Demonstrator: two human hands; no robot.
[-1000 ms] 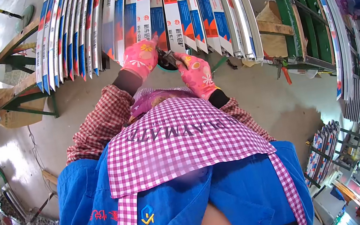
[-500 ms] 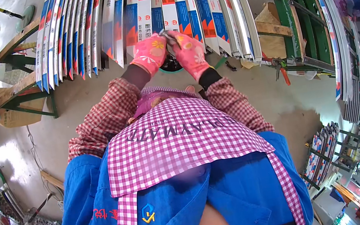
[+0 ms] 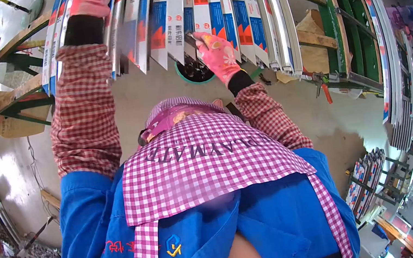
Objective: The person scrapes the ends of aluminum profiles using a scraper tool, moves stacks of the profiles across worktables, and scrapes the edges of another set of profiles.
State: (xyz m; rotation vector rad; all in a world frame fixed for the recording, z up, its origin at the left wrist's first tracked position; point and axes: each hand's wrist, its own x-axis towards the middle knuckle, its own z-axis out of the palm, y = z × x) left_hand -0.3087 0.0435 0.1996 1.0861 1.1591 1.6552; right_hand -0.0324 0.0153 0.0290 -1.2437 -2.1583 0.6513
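Note:
My left hand (image 3: 89, 1), in a pink flowered glove, reaches to the top edge of the view and lies over the left part of a row of long aluminium profiles (image 3: 175, 29). Its fingers are mostly cut off or hidden. The profiles carry white, blue and red printed film and have slanted near ends. My right hand (image 3: 218, 56), in a matching glove, is closed at the end of a middle profile, fingertips beside its cut edge; I cannot tell what is pinched there. Just below hangs or stands a green-rimmed bucket (image 3: 192, 80) with dark small pieces inside.
A green metal rack with wooden bars (image 3: 312, 38) supports the row at right, and a similar wood-topped green stand (image 3: 21, 98) at left. Red-handled clamps (image 3: 326, 92) are fixed at right. More profiles (image 3: 375, 44) stand beyond. A fan (image 3: 34, 11) is at upper left.
My left hand has left my right hand and moved up and left onto the profiles. Profiles near it are blurred and have shifted. My right hand stays near the profile ends, slightly lower.

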